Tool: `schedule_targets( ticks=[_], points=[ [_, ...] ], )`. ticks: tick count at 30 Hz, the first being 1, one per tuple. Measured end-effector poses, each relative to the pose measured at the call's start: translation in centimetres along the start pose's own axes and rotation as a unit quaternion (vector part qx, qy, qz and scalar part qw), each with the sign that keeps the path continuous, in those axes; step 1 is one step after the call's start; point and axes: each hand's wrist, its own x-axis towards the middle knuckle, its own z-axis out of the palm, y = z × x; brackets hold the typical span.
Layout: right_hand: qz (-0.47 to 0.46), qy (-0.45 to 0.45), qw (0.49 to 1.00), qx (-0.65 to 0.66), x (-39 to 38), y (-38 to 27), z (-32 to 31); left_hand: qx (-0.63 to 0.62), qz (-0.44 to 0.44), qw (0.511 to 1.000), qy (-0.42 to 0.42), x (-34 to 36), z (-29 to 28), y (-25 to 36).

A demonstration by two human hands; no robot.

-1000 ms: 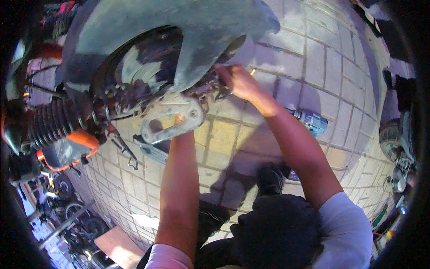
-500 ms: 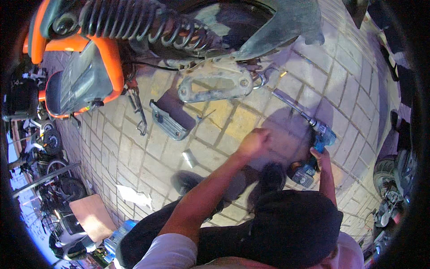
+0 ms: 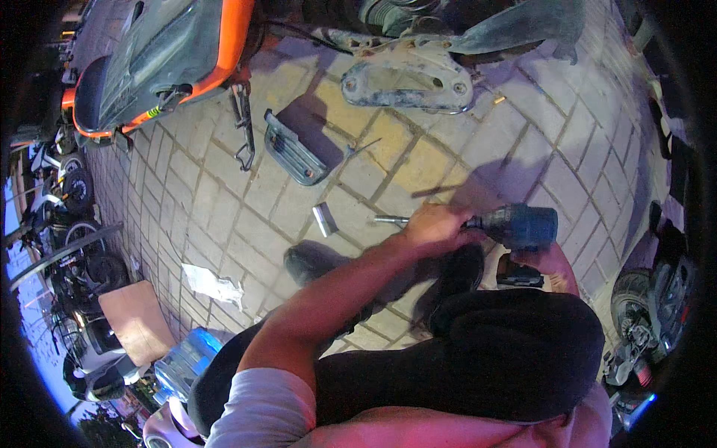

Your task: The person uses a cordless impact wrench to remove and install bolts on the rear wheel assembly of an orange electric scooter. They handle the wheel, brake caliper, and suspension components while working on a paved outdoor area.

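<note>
My right hand (image 3: 551, 263) is wrapped around the handle of a blue and black cordless driver (image 3: 529, 224), held sideways over the paving with its nose pointing left. Its dark battery (image 3: 519, 273) hangs below the hand. My left hand (image 3: 437, 228) is closed around the long metal rod (image 3: 388, 219) in the driver's nose; the rod's tip sticks out on the left of the fist. Past my shoe, a short silver metal cylinder (image 3: 324, 219) lies on the bricks. Farther off is a ribbed dark footrest plate (image 3: 297, 153).
A worn metal bracket (image 3: 403, 86) juts from the motorcycle at the top. Its orange and black bodywork (image 3: 168, 63) and side stand (image 3: 243, 127) are at upper left. White paper (image 3: 213, 284), cardboard (image 3: 142, 321) and a blue water bottle (image 3: 190, 362) lie at left. Another motorcycle (image 3: 650, 299) stands at right.
The driver has swung from pointing away to pointing left, nearer my body. My left hand, previously free of it, now grips its rod. The view has shifted, so the motorcycle sits higher.
</note>
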Motion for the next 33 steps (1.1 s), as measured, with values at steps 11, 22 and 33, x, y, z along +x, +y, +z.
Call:
schedule_targets(
  ticks=[11, 22, 33],
  points=[
    [0.021, 0.039, 0.989, 0.139, 0.8, 0.5, -0.9, 0.103, -0.466, 0.782, 0.401, -8.9, -0.6, -9.2],
    [-0.174, -0.048, 0.983, -0.035, 2.2, -4.5, 4.0, -0.542, -0.299, 0.665, 0.418, -9.8, -2.8, -11.2],
    [-0.378, 0.037, 0.916, -0.125, 2.0, -4.1, 3.0, -0.66, -0.086, 0.717, 0.207, -2.3, -9.3, -0.3]
  ],
)
